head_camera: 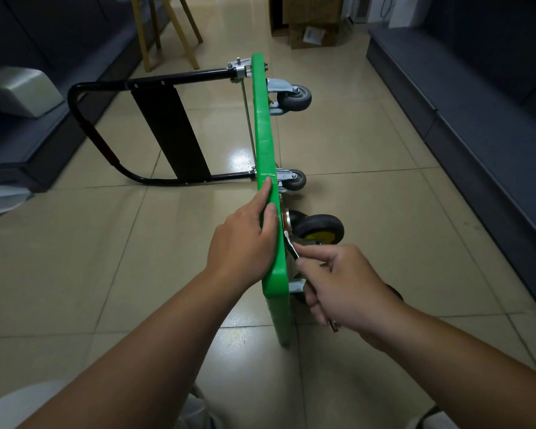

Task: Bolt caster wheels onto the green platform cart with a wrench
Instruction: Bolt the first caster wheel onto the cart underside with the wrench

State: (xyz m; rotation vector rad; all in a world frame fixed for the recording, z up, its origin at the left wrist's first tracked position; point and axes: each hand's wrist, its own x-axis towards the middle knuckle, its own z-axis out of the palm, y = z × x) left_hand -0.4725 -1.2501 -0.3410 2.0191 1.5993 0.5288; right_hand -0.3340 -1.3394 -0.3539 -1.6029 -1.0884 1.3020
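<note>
Stood cart (265, 144) on edge on floor (384, 196), caster (319, 229) at its underside. Gripped wrench (291, 247) in right hand (344, 283) at caster mount; pressed left hand (245, 239) flat on cart edge. Judged as tightening step; called next for short wrench swing, cart steadied.

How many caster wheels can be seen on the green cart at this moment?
4. The far grey wheel, the middle grey wheel, the black wheel beside the wrench, and the nearest wheel, mostly hidden behind the right hand.

No legible text anywhere; white label (314, 35) on far cardboard box (333, 37) too small, too blurred to read
</note>
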